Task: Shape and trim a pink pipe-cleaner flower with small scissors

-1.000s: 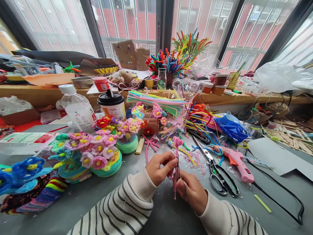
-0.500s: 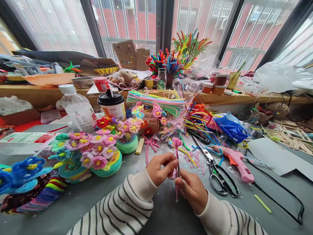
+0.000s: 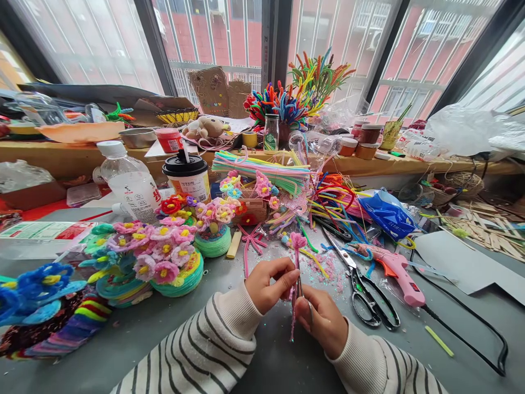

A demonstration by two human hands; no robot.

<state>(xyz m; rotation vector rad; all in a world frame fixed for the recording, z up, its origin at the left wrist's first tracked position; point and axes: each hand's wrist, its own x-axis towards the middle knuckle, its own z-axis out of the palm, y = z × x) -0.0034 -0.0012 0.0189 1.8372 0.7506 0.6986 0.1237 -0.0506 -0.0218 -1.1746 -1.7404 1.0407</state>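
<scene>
A pink pipe cleaner (image 3: 298, 241), curled into a fuzzy bunch at its top, stands upright between thumb and fingers of my left hand (image 3: 271, 285). Its thin lower end dangles below the fingers. My right hand (image 3: 324, 317) is closed round the handles of small scissors (image 3: 299, 284), whose narrow blades point up along the stem, close to my left fingertips. Pink fuzz clippings (image 3: 320, 265) lie scattered on the grey table behind my hands. Large black-handled scissors (image 3: 365, 295) lie open right of my right hand, beside a pink glue gun (image 3: 400, 273).
Pipe-cleaner flower pots (image 3: 168, 257) crowd the left side. Behind them stand a plastic bottle (image 3: 133, 191) and a lidded cup (image 3: 188, 180). Bundled pipe cleaners (image 3: 262, 172) lie at the back centre. The glue gun's black cord (image 3: 471, 328) loops over the right side.
The scissors in my right hand have opened slightly and tilted. The pipe cleaner's lower end has swung a little to the left. My left hand keeps its pinch.
</scene>
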